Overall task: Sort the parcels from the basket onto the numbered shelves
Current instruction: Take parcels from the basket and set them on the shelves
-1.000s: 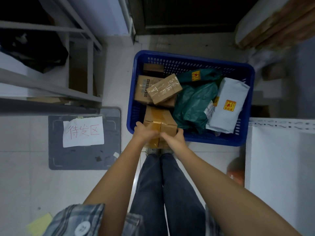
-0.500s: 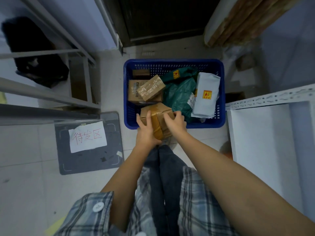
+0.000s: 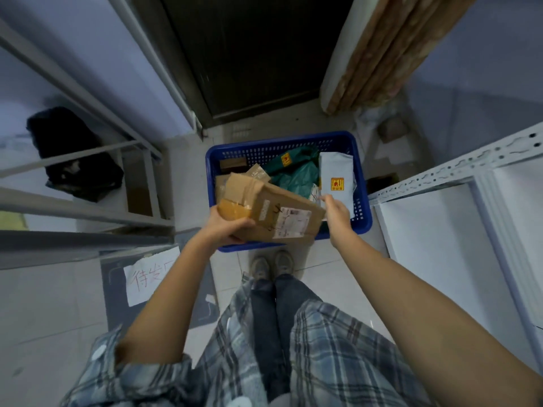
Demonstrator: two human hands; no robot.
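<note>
Shelf frame, far left of the grip: grey metal shelving [image 3: 88, 201], a black bag [image 3: 73, 154] on one level; no shelf numbers readable.
Floor sign, below-left of the grip: paper sign [image 3: 147, 277] with red characters, on a dark mat, partly behind the forearm.
Left hand [image 3: 229, 227]: fingers curled round the near-left corner of the cardboard box [image 3: 264, 210], thumb on top by the tape.
Box position: lifted clear, above the near-left part of the blue basket [image 3: 363, 207], tilted, label face up.
Right hand [image 3: 338, 212]: at the box's right end, fingers loosely bent; cannot tell whether it touches the box or grips anything.
Right of the grip, in the basket: green bags [image 3: 296, 174], white bag [image 3: 336, 177] with a yellow sticker; smaller boxes sit behind the held one.
Far right: white shelf [image 3: 440, 230].
Handling, judged: stiff, taped cardboard, smooth tape possibly slippery. One hand carries it, so probably light to moderate.
Hold advice: support opposite ends or underneath, keeping the label visible.
</note>
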